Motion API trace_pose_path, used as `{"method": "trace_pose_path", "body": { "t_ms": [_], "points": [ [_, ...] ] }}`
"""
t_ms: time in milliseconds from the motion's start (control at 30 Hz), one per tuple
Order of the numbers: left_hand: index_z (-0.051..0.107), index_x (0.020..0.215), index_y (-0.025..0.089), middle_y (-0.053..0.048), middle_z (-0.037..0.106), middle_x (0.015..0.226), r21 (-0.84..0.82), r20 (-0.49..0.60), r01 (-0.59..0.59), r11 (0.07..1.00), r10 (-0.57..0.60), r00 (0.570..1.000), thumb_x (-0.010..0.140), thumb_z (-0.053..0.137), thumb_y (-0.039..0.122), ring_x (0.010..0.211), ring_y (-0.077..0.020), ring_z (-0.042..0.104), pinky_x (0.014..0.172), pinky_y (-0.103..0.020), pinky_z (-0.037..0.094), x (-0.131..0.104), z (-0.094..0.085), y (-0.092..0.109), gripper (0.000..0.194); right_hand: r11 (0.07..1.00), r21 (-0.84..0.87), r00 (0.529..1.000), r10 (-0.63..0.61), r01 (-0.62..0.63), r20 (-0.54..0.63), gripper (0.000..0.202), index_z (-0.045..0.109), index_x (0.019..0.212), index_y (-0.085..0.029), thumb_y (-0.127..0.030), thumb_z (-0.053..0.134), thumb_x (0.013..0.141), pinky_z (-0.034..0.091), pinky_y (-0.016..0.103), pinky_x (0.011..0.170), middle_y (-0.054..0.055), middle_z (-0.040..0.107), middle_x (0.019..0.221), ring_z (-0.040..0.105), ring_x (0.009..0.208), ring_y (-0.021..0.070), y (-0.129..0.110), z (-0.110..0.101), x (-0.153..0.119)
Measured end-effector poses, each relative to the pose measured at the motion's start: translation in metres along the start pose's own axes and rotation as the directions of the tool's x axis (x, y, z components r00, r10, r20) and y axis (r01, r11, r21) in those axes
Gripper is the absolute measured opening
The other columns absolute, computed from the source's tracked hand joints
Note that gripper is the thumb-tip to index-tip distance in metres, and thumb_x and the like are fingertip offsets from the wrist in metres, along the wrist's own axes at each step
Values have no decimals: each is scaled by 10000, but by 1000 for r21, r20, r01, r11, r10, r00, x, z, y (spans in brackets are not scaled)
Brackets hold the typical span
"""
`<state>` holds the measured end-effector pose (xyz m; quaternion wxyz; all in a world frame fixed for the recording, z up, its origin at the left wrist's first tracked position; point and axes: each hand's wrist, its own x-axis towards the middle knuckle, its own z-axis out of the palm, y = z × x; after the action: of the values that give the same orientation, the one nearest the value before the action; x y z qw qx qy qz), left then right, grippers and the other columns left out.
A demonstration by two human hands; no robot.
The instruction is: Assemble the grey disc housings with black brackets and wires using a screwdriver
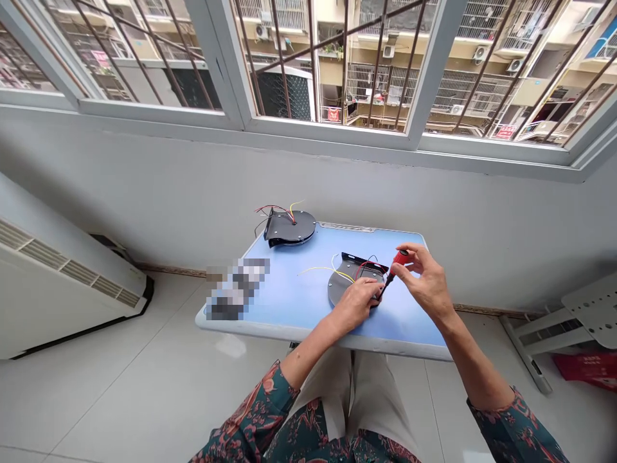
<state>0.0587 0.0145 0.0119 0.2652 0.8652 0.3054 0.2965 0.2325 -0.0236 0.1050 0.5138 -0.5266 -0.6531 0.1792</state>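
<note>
A dark round blower fan (340, 286) with a flat bracket edge lies on the blue table, its yellow, white, red and black wires loose on top. My left hand (357, 301) grips the fan's near right rim, with the fingertips curled at the edge. Above and to the right, my right hand (424, 273) is closed round the red handle of a screwdriver (399, 259). Its dark shaft slants down to the rim beside my left fingertips. Whether the tip sits in a screw is hidden.
A second dark blower fan (296, 228) with wires rests at the table's (289, 308) far left corner. A pixelated patch covers the left side. Behind stands a wall below barred windows. A white appliance (62, 270) is at left, a grey metal frame (544, 334) at right.
</note>
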Motion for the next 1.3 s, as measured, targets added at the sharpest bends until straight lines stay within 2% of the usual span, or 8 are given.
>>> {"method": "trace_pose_path", "body": {
  "t_ms": [267, 467, 567, 733, 867, 1000, 1167, 1300],
  "points": [
    [559, 1264, 164, -89, 718, 1064, 150, -22, -42, 988, 46, 999, 909, 546, 33, 1260, -260, 588, 1039, -417, 546, -3, 12, -6, 378, 956, 288, 999, 49, -50, 11, 378, 622, 1227, -246, -262, 682, 853, 593, 289, 648, 22, 684, 972, 704, 851, 168, 16, 6, 6],
    [574, 1066, 176, -111, 702, 1126, 307, -21, -50, 950, 59, 998, 945, 566, 83, 1269, -274, 583, 998, -422, 583, -3, 14, 0, 153, 909, 413, 990, -112, 64, 91, 297, 643, 1211, -262, -208, 632, 919, 584, 282, 605, 38, 681, 1029, 718, 900, 181, 23, -4, 4],
    [563, 999, 184, -110, 686, 1201, 377, -16, -86, 922, 100, 995, 952, 586, 102, 1250, -261, 592, 1006, -400, 581, -3, 14, 2, 97, 872, 477, 993, -110, 112, -33, 284, 651, 1207, -260, -236, 654, 924, 553, 272, 569, 47, 685, 1027, 720, 887, 189, 27, -5, 11],
    [562, 952, 167, -138, 679, 1245, 523, 39, -158, 838, 162, 986, 965, 600, 152, 1207, -266, 618, 999, -385, 577, -1, 10, 3, 43, 718, 690, 909, 228, 86, -350, 341, 650, 1120, -227, -285, 781, 810, 489, 249, 548, 29, 686, 962, 713, 824, 177, 57, -3, 37],
    [601, 1020, 110, -203, 657, 1289, 650, 119, -201, 733, 163, 979, 984, 591, 225, 1220, -307, 623, 986, -409, 569, 4, 12, 7, 121, 507, 862, 786, 545, -33, -291, 364, 623, 1013, -202, -250, 825, 714, 453, 217, 545, 0, 663, 882, 689, 794, 142, 98, 2, 54],
    [627, 1040, 106, -225, 650, 1313, 646, 167, -229, 728, 158, 973, 1000, 564, 244, 1228, -335, 628, 936, -440, 578, 7, 13, 10, 157, 421, 901, 766, 613, -106, -196, 277, 580, 876, -187, -237, 803, 720, 435, 200, 491, -2, 634, 788, 649, 705, 119, 127, 9, 53],
    [608, 973, 225, -92, 658, 1337, 401, 59, -14, 916, -11, 998, 984, 591, 256, 1249, -259, 618, 999, -363, 540, 25, -20, 9, 38, 381, 915, 790, 598, -134, -133, 276, 591, 890, -196, -257, 808, 731, 484, 218, 479, 12, 638, 812, 671, 724, 140, 139, 11, 43],
    [617, 1031, 204, -100, 686, 1159, 416, -65, 191, 889, -181, 981, 1013, 535, 238, 1108, -249, 653, 925, -384, 539, 83, -61, -17, 90, 377, 919, 812, 569, -114, -133, 301, 605, 933, -206, -291, 813, 732, 522, 238, 489, 17, 634, 842, 687, 757, 156, 142, 10, 42]
  ]
}}
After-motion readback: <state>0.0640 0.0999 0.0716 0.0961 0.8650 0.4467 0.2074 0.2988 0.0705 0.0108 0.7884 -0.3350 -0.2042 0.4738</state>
